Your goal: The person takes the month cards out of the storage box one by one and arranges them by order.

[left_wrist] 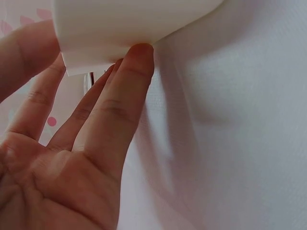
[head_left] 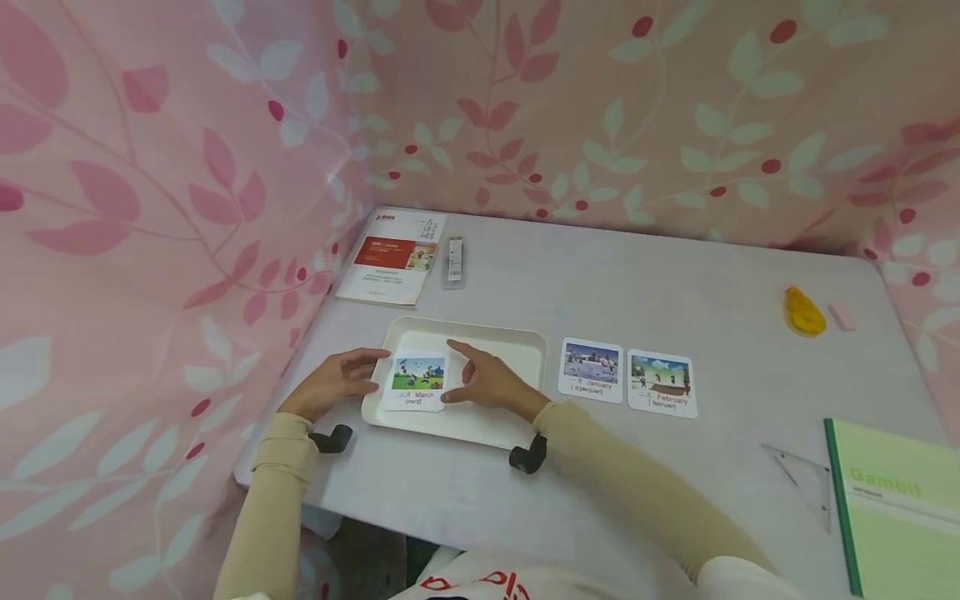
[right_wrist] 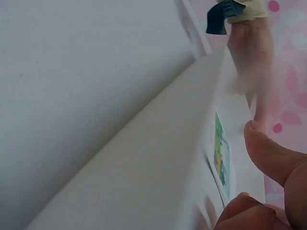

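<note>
In the head view a white tray (head_left: 491,425) lies near the left end of the table. Inside it, at its left end, is a picture card reading March (head_left: 417,379), with a white edge of another card showing beneath. My left hand (head_left: 330,385) touches the tray's left end; its fingertips meet the outer wall (left_wrist: 110,33) in the left wrist view. Over the tray, my right hand (head_left: 491,379) spreads its thumb and index finger beside the card's right edge. The right wrist view shows the thumb (right_wrist: 268,148) raised apart from the card.
Right of the tray lie a January card (head_left: 591,371) and a February card (head_left: 662,383). Behind it are a booklet (head_left: 393,258) and a small clear pack (head_left: 454,262). Farther right are a yellow item (head_left: 805,312), a pink eraser (head_left: 842,317), a set square (head_left: 806,483) and a green notebook (head_left: 900,508).
</note>
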Demonstrator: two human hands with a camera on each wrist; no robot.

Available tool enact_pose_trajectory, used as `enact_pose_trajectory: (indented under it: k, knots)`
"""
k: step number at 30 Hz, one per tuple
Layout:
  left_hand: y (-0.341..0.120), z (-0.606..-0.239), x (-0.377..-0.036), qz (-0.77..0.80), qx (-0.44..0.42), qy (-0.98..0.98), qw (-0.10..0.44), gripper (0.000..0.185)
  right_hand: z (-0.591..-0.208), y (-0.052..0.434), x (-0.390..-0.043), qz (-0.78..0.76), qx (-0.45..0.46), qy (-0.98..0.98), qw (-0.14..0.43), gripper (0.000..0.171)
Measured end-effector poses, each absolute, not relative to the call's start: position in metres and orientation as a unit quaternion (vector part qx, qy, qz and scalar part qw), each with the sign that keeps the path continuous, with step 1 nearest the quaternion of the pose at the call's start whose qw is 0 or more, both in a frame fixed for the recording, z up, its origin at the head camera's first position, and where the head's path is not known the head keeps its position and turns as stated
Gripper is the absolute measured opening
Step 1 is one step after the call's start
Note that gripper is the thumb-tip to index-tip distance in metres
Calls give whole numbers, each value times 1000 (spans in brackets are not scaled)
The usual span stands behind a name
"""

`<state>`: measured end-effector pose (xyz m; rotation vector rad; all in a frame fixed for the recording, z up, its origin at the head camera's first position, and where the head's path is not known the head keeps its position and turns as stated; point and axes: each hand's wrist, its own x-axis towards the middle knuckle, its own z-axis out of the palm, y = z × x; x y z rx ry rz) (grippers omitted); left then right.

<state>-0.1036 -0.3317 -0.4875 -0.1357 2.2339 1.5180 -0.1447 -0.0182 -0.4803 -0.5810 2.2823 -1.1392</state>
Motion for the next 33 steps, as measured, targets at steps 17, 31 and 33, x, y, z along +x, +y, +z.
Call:
enact_pose_trajectory:
  k: [17,31,33]
  knots:
    - [-331,-486,-104,554,-51,802,218,59,-499,-53,-142,-346,-203,890,216,107]
    - [-331,-488,-104,553,-51,803,216,59,-504,-35,-133,-390,-197,888,142,99]
    - [-331,-488,-104,552,-55,804,216,59,-504,-33,-132,-397,-205,884,139,99]
